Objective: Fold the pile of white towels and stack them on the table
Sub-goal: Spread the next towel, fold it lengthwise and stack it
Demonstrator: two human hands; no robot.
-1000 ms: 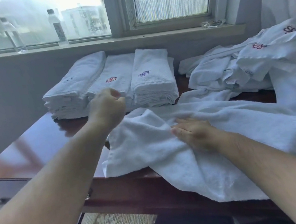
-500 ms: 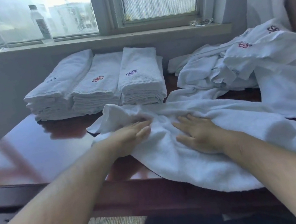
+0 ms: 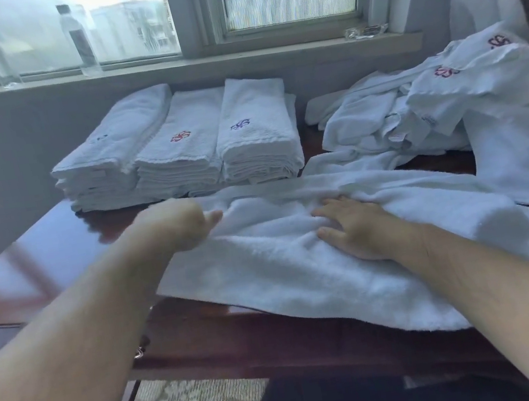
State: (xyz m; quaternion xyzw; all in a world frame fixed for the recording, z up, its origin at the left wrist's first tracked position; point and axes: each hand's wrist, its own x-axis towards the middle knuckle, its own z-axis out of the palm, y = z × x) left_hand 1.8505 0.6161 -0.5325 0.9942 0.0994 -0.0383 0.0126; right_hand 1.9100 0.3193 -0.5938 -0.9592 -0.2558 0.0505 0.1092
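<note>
towel (image 3: 302,274) in work lies spread across the near edge of the table (image 3: 41,267), rumpled and seemingly doubled lengthwise, its front hem hanging just over the edge. right hand (image 3: 354,227) rests flat on the middle of it, fingers straight and a little spread, pressing the cloth down. left hand (image 3: 173,226) sits at the towel's 9 o'clock end; it is blurred, the fingers look curled, with the thumb out toward the cloth, but i cannot tell whether it grips the edge or only touches it.

out from there, at 12 o'clock toward the wall, three folded stacks (image 3: 179,151) stand side by side, touching, each several towels deep, so a good share of the work looks done. at 2 o'clock the unfolded pile (image 3: 415,110) is heaped loosely, with one towel trailing toward the front edge, so i judge plenty remains: this towel needs its cross folds and a place on a stack, then the heap after it.

on the windowsill behind stand two bottles (image 3: 80,39).
</note>
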